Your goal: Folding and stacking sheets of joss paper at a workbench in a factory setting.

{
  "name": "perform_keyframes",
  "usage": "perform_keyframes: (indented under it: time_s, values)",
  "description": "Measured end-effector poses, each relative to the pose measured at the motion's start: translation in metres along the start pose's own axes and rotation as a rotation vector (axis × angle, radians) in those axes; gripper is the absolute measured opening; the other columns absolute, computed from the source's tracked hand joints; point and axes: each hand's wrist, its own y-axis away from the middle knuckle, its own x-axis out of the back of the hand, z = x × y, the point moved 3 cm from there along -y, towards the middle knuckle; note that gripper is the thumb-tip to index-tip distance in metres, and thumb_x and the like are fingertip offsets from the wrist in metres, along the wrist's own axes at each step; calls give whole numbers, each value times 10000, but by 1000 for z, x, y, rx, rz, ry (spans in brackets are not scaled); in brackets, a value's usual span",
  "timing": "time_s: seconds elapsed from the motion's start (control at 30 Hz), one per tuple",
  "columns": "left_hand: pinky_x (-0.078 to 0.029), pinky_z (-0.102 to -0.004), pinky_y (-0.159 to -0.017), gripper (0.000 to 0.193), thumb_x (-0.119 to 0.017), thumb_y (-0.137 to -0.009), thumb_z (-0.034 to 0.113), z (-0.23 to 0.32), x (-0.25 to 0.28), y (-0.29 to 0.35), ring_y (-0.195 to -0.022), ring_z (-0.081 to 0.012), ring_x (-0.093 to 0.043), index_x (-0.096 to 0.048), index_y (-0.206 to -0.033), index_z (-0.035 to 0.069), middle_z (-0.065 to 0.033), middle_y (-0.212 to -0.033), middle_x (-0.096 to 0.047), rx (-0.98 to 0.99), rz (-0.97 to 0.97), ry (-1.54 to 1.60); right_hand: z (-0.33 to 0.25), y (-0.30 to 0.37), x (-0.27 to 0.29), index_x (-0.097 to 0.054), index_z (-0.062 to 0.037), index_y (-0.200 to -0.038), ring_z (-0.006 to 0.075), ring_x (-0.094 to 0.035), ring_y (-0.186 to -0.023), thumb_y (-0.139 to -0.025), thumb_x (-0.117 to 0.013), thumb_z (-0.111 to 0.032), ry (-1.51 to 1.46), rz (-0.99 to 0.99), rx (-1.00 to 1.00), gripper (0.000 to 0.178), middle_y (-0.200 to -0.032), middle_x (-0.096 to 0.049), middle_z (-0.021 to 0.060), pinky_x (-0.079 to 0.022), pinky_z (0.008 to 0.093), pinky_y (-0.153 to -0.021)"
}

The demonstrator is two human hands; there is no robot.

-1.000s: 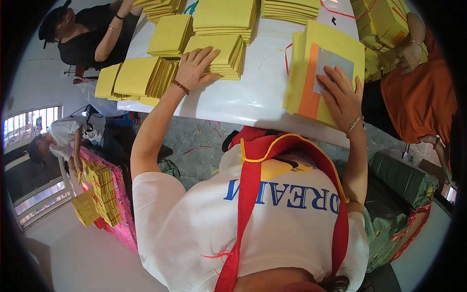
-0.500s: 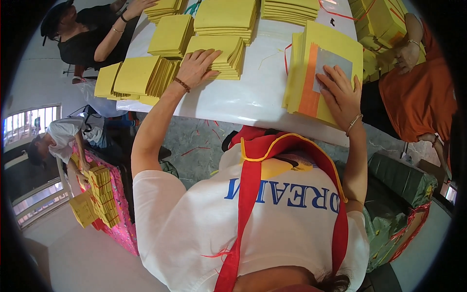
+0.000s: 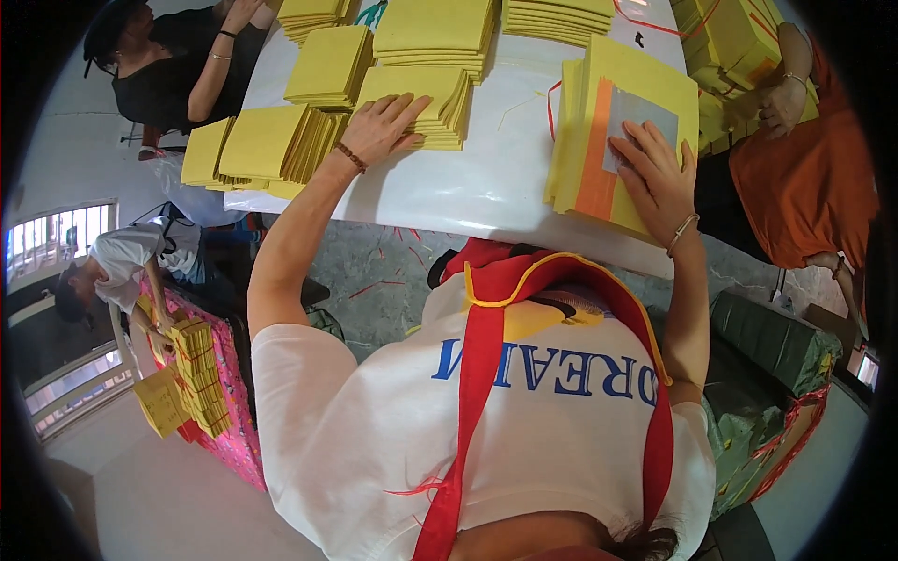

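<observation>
l hand point(image 3: 379, 129) rests on stack point(image 3: 447, 105), r hand point(image 3: 660, 182) on big pile point(image 3: 659, 75). both unclenched, same pos. as b4.

A hand could slide over the bare worktop point(image 3: 496, 182) between the left hand point(image 3: 382, 129) and the right hand point(image 3: 659, 178). Ahead of the left hand, a big yellow pile point(image 3: 435, 28) blocks the way, and a long pile point(image 3: 267, 140) blocks its left side. A red string point(image 3: 551, 110) sticks out left of the right hand.
</observation>
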Motion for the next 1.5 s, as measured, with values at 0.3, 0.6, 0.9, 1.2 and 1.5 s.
perform_keyframes:
  time_s: [0.3,0.6,0.9,1.2,1.5]
  values:
    - [-452,-391,-841,556,-598,-792,402,-8,-1,-3,-1023,-271,-543,-450,-1245,116,-99,-1146,-563,61,-63,109,2,0,0,-555,-204,-1192,216,-363,-1276,-884,-510,-234,-2,-7,-9,312,-1319,-457,8,-145,539,-1022]
    - [-459,-388,-805,475,-616,-777,369,-11,4,-4,-948,-274,-567,-507,-1147,92,-96,-1066,-593,85,-25,192,1,1,0,-550,-200,-1195,217,-357,-1277,-894,-496,-243,-12,-5,-13,309,-1310,-461,0,-149,535,-1023]
    - [-464,-401,-779,453,-622,-769,315,-10,2,-1,-896,-310,-577,-517,-1143,82,-124,-965,-614,158,42,257,0,1,1,-550,-190,-1210,205,-343,-1299,-879,-505,-203,-17,-37,-27,334,-1358,-433,0,-145,508,-1036]
    - [-388,-410,-861,526,-640,-749,419,13,14,-17,-1080,-259,-480,-517,-1161,116,-83,-1193,-512,142,-142,49,3,2,2,-541,-219,-1204,208,-340,-1286,-903,-481,-258,-7,-1,-24,310,-1319,-449,-23,-155,567,-1021]
    - [-345,-390,-963,458,-582,-851,294,114,79,-96,-1196,-315,-420,-482,-1245,84,-157,-1313,-434,34,226,618,3,2,0,-546,-226,-1197,212,-350,-1280,-884,-508,-275,-82,-2,-10,319,-1352,-428,-7,-153,591,-1018]
